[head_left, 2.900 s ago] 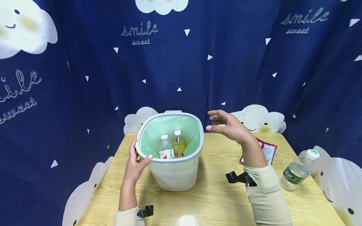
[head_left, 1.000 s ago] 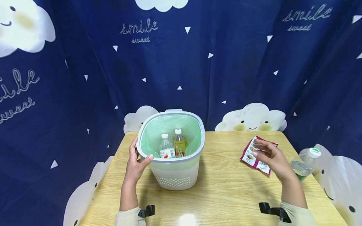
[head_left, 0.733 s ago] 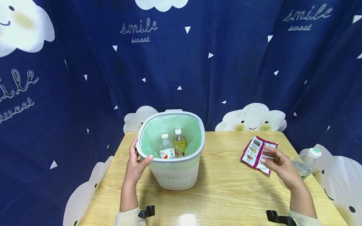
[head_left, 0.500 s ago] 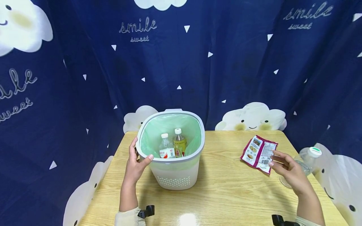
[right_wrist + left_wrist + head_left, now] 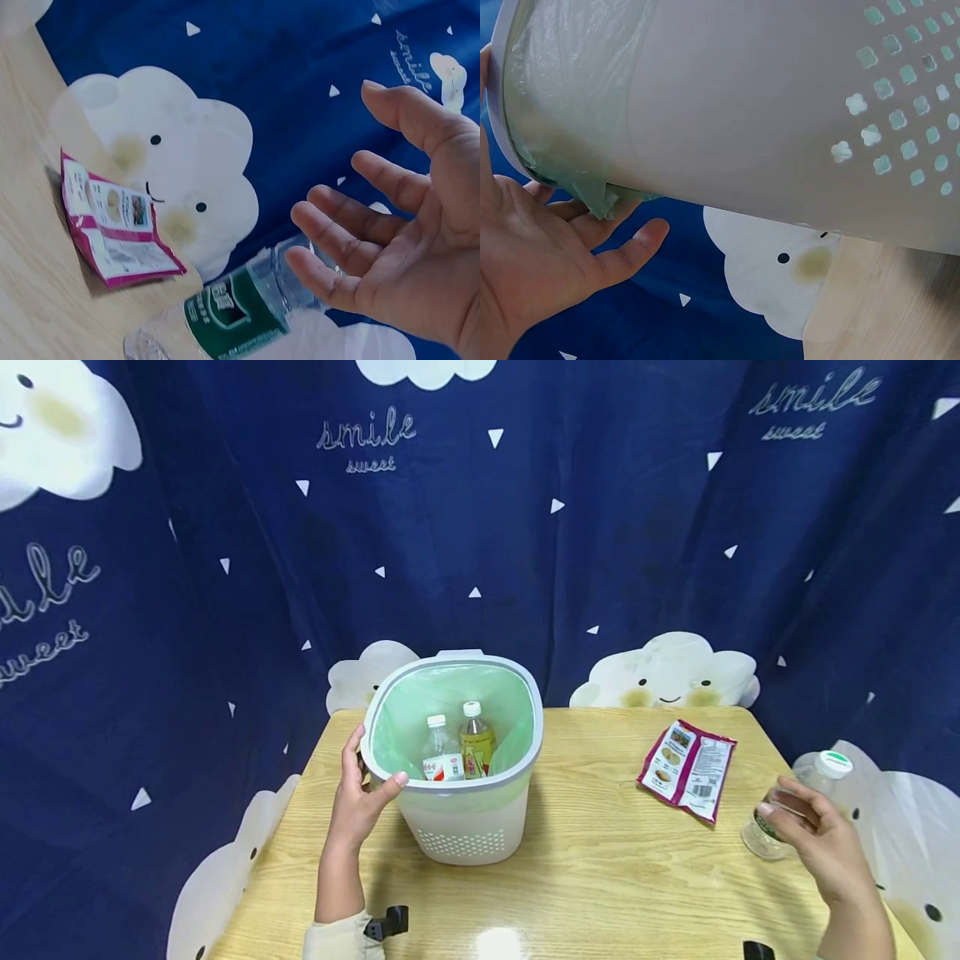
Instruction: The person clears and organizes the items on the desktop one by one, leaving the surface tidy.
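In the head view, a white trash bin point(image 5: 465, 831) with a green liner point(image 5: 420, 702) stands left of centre on the table. My left hand point(image 5: 358, 802) grips its left front rim, thumb over the edge; the left wrist view shows fingers point(image 5: 600, 225) by the liner under the rim. My right hand point(image 5: 825, 835) is by a clear plastic bottle point(image 5: 763, 842) with a white-and-green cap and partly hides it. The right wrist view has that hand's fingers spread and loosely bent, holding nothing, near the bottle's neck; the green label point(image 5: 236, 315) shows there.
A pink-and-white snack bag point(image 5: 688, 770) lies flat on the wooden table point(image 5: 600, 877), left of the bottle. Inside the bin are a white-labelled bottle point(image 5: 442, 752) and a yellow-labelled bottle point(image 5: 477, 743). A dark blue curtain point(image 5: 480, 527) with printed clouds hangs behind.
My right hand has come from beside the bin, over the snack bag, rightward and down to the bottle. My left hand stays on the rim; the bin and snack bag lie as before.
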A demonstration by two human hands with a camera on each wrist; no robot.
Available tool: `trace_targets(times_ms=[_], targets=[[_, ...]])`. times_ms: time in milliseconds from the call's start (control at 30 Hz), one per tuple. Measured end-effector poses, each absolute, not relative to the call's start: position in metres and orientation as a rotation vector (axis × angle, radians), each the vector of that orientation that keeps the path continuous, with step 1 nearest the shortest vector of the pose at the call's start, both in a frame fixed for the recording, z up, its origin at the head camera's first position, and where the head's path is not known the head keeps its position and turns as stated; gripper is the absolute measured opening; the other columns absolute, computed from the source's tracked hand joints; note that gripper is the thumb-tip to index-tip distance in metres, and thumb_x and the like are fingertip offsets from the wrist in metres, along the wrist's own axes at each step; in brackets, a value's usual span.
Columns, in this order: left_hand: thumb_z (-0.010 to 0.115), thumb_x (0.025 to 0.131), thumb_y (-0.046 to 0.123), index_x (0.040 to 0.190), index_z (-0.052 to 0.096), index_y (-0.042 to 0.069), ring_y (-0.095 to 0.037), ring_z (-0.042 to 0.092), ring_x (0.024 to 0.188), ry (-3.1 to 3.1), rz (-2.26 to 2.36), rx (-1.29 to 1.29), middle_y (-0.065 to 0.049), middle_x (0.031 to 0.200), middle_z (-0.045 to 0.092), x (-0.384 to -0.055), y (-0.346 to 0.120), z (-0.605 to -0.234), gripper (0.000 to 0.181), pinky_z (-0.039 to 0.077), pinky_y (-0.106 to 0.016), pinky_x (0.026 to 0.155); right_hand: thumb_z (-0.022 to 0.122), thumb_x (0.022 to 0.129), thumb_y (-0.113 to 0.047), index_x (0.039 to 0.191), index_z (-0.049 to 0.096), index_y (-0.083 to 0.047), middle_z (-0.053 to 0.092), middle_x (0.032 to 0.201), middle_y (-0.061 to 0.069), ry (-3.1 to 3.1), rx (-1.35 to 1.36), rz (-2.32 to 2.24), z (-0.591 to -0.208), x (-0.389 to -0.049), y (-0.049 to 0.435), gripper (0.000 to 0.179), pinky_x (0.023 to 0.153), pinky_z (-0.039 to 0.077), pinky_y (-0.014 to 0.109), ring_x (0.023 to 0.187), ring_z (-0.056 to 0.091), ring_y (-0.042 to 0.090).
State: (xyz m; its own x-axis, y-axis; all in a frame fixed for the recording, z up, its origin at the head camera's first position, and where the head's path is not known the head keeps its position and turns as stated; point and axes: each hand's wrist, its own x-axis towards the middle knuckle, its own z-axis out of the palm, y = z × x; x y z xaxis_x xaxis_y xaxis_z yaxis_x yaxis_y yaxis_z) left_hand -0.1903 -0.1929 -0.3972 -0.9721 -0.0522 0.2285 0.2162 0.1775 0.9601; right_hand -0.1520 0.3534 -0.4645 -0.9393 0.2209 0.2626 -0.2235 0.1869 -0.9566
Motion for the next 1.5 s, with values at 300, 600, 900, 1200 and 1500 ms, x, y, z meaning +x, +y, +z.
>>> trace_targets(times_ms=[300, 600, 900, 1200, 1500], targets=[[0.067, 0.079, 0.010, 0.149, 0.012, 0.012, -0.031, 0.030, 0.127, -2.232, -1.893, -0.151, -0.020, 0.144, 0.029, -0.192, -0.193, -0.398, 0.089, 0.035, -0.044, 0.091, 0.068, 0.082, 0.001, 0.112, 0.060, -0.026, 0.060, 0.091, -0.021, -2.035, -0.324, 1.696, -0.472, -0.144, 0.363, 0.041, 0.066, 0.040, 0.006, 0.079, 0.055, -0.010], [0.070, 0.079, 0.015, 0.149, 0.014, 0.027, -0.024, 0.032, 0.126, -2.217, -1.866, -0.167, -0.010, 0.144, 0.031, -0.206, -0.202, -0.425, 0.090, 0.039, -0.033, 0.087, 0.074, 0.074, -0.001, 0.096, 0.060, -0.024, 0.059, 0.084, -0.016, -1.753, -0.731, 1.552, -0.495, -0.150, 0.367, 0.034, 0.057, 0.039, 0.005, 0.069, 0.054, -0.007], [0.068, 0.079, 0.012, 0.149, 0.013, 0.018, -0.026, 0.031, 0.127, -2.221, -1.899, -0.161, -0.013, 0.144, 0.029, -0.199, -0.198, -0.411, 0.090, 0.035, -0.043, 0.092, 0.073, 0.077, -0.007, 0.139, 0.041, -0.022, 0.042, 0.126, -0.005, -1.678, -0.803, 1.611, -0.516, -0.162, 0.376, 0.071, 0.084, 0.031, 0.008, 0.114, 0.041, 0.009], [0.067, 0.080, 0.013, 0.150, 0.008, 0.012, -0.036, 0.028, 0.127, -2.259, -1.859, -0.173, -0.022, 0.144, 0.026, -0.190, -0.192, -0.398, 0.091, 0.034, -0.051, 0.090, 0.077, 0.075, -0.013, 0.144, 0.030, -0.029, 0.034, 0.130, -0.007, -1.721, -0.812, 1.679, -0.545, -0.183, 0.399, 0.086, 0.090, 0.034, 0.016, 0.125, 0.029, 0.014], [0.067, 0.080, 0.012, 0.149, 0.011, 0.011, -0.031, 0.031, 0.125, -2.243, -1.874, -0.164, -0.020, 0.143, 0.029, -0.190, -0.191, -0.396, 0.089, 0.035, -0.048, 0.090, 0.080, 0.072, -0.022, 0.146, 0.023, -0.034, 0.028, 0.144, 0.003, -1.915, -0.816, 1.539, -0.609, -0.216, 0.451, 0.094, 0.102, 0.027, 0.030, 0.131, 0.028, 0.018]])
